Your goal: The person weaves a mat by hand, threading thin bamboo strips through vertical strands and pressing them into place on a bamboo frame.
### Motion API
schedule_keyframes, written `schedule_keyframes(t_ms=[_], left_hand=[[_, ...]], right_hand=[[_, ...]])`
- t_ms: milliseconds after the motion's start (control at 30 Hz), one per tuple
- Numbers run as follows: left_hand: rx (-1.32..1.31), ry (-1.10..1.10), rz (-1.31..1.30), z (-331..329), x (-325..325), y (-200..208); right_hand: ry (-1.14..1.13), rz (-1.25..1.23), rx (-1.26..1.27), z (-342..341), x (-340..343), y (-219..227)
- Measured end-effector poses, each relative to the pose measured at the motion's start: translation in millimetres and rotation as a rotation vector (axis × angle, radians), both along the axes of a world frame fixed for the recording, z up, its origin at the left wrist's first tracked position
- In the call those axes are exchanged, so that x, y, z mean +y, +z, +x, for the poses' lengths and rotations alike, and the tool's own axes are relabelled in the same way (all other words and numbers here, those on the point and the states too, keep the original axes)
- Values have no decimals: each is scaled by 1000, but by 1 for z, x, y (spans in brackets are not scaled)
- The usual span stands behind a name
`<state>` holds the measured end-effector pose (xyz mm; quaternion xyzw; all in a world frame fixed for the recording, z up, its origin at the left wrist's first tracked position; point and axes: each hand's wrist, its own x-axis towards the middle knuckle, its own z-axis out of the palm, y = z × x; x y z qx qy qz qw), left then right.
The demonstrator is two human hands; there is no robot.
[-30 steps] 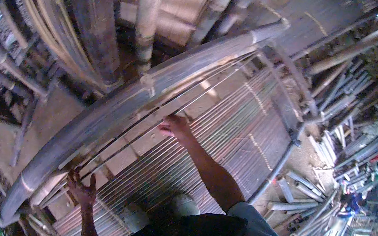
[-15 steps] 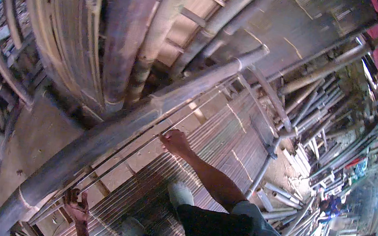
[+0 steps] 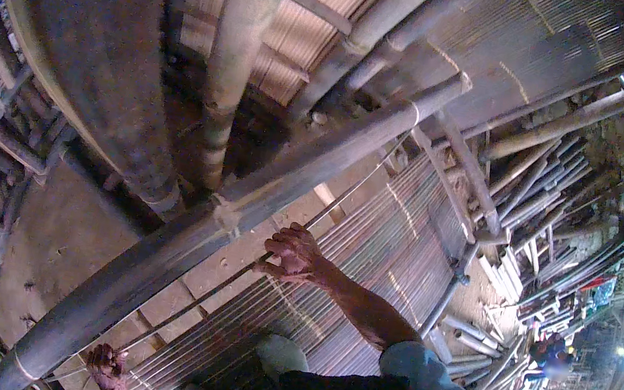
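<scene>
A long thin bamboo strip (image 3: pixel 213 292) runs slantwise from the lower left toward the upper middle. My right hand (image 3: pixel 292 253) is closed around it near the middle of the view, knuckles up. At the lower left, my left hand (image 3: pixel 106 368) is closed on the same strip, though its fingertips are partly hidden. Close beside the strip lies a broad panel of narrow bamboo slats (image 3: pixel 367 261), with pale cross bindings. Beyond my hands, a thick dark bamboo pole (image 3: pixel 145 271) stretches about parallel to the strip.
Upright bamboo posts (image 3: pixel 229 59) stand past the pole. A wide dark curved panel (image 3: pixel 95 46) leans at the left. Bamboo lengths (image 3: pixel 525 188) are piled at the right, where another person (image 3: pixel 550 354) appears farther off. My feet (image 3: pixel 280 356) are over the slats.
My left hand has moved down and slightly left along the strip. My right hand has shifted slightly lower, its fingers now wrapped round the strip. The whole view has swung.
</scene>
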<state>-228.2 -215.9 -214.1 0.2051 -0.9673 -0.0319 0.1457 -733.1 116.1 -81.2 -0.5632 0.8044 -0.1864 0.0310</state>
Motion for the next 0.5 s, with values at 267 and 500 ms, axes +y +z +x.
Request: schedule_keyframes(t_ms=[267,500], left_hand=[[-142,28,190,47,25,24],[3,-102,303,-17,0,77]], right_hand=[[93,-19,-51,4,16,-3],[29,-10,-268,-12,22,-59]])
